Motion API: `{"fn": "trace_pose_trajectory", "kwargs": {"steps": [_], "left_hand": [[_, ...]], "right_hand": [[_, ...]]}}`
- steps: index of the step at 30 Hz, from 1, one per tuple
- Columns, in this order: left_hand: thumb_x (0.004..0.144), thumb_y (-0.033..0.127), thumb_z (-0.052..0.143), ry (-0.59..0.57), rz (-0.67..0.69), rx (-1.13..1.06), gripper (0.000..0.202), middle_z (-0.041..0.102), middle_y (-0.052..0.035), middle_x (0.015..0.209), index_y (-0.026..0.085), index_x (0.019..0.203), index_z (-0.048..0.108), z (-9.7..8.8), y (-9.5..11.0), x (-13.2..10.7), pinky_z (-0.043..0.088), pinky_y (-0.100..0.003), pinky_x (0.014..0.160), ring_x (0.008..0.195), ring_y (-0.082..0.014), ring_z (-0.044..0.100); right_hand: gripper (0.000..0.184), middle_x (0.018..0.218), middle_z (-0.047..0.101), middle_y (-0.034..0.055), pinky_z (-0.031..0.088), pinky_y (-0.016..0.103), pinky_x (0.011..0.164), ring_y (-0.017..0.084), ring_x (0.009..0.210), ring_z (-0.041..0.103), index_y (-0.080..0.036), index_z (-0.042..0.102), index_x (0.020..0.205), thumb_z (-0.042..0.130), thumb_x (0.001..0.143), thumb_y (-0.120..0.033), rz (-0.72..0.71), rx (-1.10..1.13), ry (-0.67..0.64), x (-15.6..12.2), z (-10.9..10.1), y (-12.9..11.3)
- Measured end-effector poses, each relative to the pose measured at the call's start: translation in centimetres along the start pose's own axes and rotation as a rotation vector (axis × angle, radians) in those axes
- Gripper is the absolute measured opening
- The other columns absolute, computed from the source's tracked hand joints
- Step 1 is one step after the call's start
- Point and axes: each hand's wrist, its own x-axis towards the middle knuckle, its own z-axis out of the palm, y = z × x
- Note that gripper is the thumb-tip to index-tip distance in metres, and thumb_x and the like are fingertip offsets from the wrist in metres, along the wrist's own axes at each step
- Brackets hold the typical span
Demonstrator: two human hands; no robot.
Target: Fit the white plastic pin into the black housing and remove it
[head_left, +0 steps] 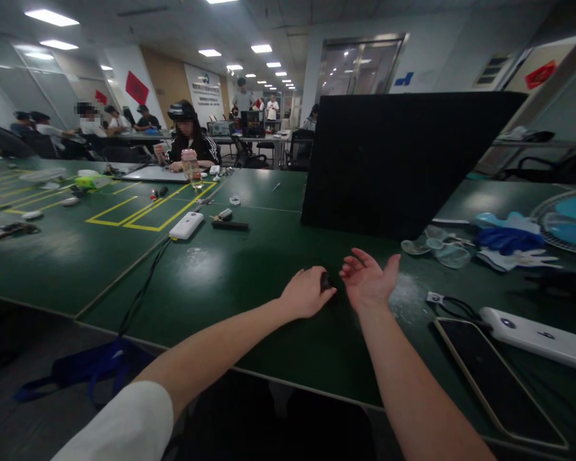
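Note:
My left hand [308, 292] rests low over the green table [249, 269], its fingers closed around a small black object [325, 282]. Most of that object is hidden by the fingers, so its kind does not show. Just to the right, my right hand [368, 279] is held with the palm turned up and the fingers spread, and nothing lies in it. A narrow gap separates the two hands. Behind them stands a large black panel [388, 166], tilted, on the tabletop.
At right lie a phone [499, 378], a white power bank [540, 336], clear goggles [444, 246], blue and white gloves [509, 240] and a fan [573, 218]. Another white power bank [187, 225] with a cable is at left, near a black bar [230, 225]. A person [187, 137] sits across the table.

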Motion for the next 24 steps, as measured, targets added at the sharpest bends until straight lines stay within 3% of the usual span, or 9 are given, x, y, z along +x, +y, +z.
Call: {"fn": "trace_pose_trajectory", "kwargs": {"steps": [2,4,6,8,10,13,18,24], "left_hand": [[0.094,0.047,0.052,0.072,0.037,-0.092,0.045,0.060,-0.0142,0.128,0.017,0.128,0.049,-1.2,-0.7,-0.2,0.042,-0.046,0.108,0.119,-0.0267,0.058],[0.095,0.043,0.052,0.212,0.019,-0.185,0.040,0.058,-0.0141,0.128,0.017,0.125,0.052,-3.2,-2.4,-0.6,0.045,-0.043,0.104,0.119,-0.0252,0.056],[0.094,0.042,0.054,0.363,-0.046,-0.255,0.038,0.059,-0.0123,0.122,0.018,0.124,0.052,-5.3,-5.0,-1.3,0.047,-0.042,0.099,0.112,-0.0240,0.058],[0.094,0.040,0.056,0.443,-0.105,-0.371,0.042,0.061,-0.0094,0.114,0.019,0.129,0.047,-6.9,-7.9,-2.1,0.050,-0.038,0.091,0.101,-0.0210,0.061],[0.093,0.039,0.057,0.460,-0.169,-0.422,0.045,0.062,-0.0073,0.106,0.019,0.131,0.046,-7.8,-10.4,-2.9,0.052,-0.035,0.083,0.091,-0.0187,0.062],[0.092,0.039,0.059,0.441,-0.253,-0.430,0.047,0.064,-0.0064,0.100,0.019,0.133,0.046,-7.9,-12.5,-3.5,0.051,-0.033,0.076,0.085,-0.0178,0.063],[0.086,0.028,0.064,0.335,-0.263,-0.342,0.050,0.069,-0.0042,0.098,0.022,0.132,0.045,-7.7,-11.0,-3.9,0.052,-0.033,0.077,0.084,-0.0179,0.066],[0.081,0.024,0.067,0.204,-0.282,-0.127,0.049,0.072,-0.0021,0.099,0.027,0.127,0.050,-8.3,-8.4,-4.8,0.052,-0.034,0.078,0.085,-0.0201,0.069]], "right_hand": [[0.079,0.077,0.066,0.0063,0.047,0.031,0.056,0.017,0.064,0.059,-0.020,0.068,0.093,0.026,0.081,-0.086,-0.051,-0.164,0.028,-0.1,0.0,0.1],[0.071,0.086,0.068,0.0072,0.049,0.033,0.063,0.020,0.075,0.062,-0.021,0.070,0.094,0.037,0.083,-0.083,-0.162,-0.501,0.013,-0.5,0.1,0.4],[0.055,0.099,0.069,0.0079,0.051,0.039,0.076,0.024,0.092,0.063,-0.023,0.072,0.097,0.053,0.083,-0.073,-0.313,-0.930,-0.144,-1.3,0.6,0.8],[0.044,0.115,0.067,0.0082,0.047,0.048,0.092,0.029,0.110,0.059,-0.025,0.072,0.105,0.063,0.084,-0.063,-0.441,-1.276,-0.406,-2.4,1.5,1.6],[0.044,0.131,0.062,0.0088,0.041,0.054,0.101,0.033,0.124,0.052,-0.026,0.070,0.116,0.066,0.084,-0.056,-0.494,-1.479,-0.615,-3.3,2.5,2.6],[0.043,0.139,0.056,0.0097,0.037,0.058,0.105,0.035,0.131,0.048,-0.026,0.068,0.122,0.066,0.086,-0.049,-0.489,-1.673,-0.750,-4.1,3.6,4.0],[0.026,0.118,0.068,0.0064,0.041,0.051,0.102,0.027,0.114,0.060,-0.027,0.071,0.113,0.056,0.095,-0.037,-0.555,-1.800,-0.846,-3.9,3.8,4.7],[0.029,0.106,0.074,0.0067,0.034,0.054,0.109,0.024,0.102,0.067,-0.023,0.068,0.118,0.048,0.100,-0.032,-0.657,-1.852,-0.759,-3.8,3.8,4.5]]}}
